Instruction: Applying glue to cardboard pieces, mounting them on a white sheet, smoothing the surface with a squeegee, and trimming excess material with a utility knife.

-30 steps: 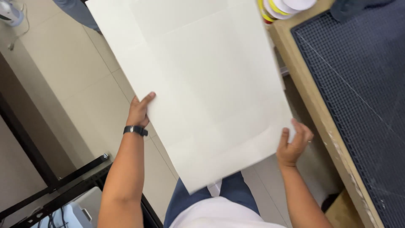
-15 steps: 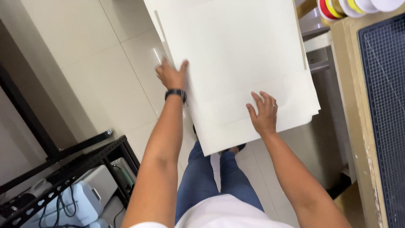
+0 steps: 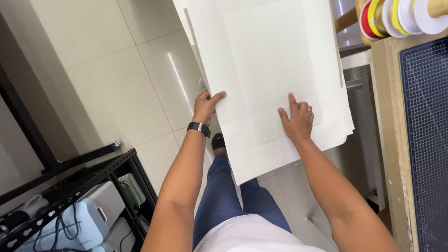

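A stack of large cream paper sheets (image 3: 270, 60) fills the upper middle of the head view, held out over the tiled floor. My left hand (image 3: 206, 106) grips the stack's left edge, thumb on top; a black watch sits on that wrist. My right hand (image 3: 297, 120) lies on top of the sheets near their lower right part, index finger stretched out and the other fingers curled, with a ring on one finger. The sheets' lower edges are fanned slightly apart at the right.
A wooden table edge (image 3: 389, 121) with a dark gridded cutting mat (image 3: 427, 140) runs down the right. Ribbon spools (image 3: 396, 16) hang at the top right. A black metal rack (image 3: 79, 186) with white machines stands at lower left. Pale floor tiles (image 3: 102, 70) lie below.
The sheets have swung further right and up in the view. My right hand moved from under the lower right corner onto the top surface; my left hand stayed on the left edge.
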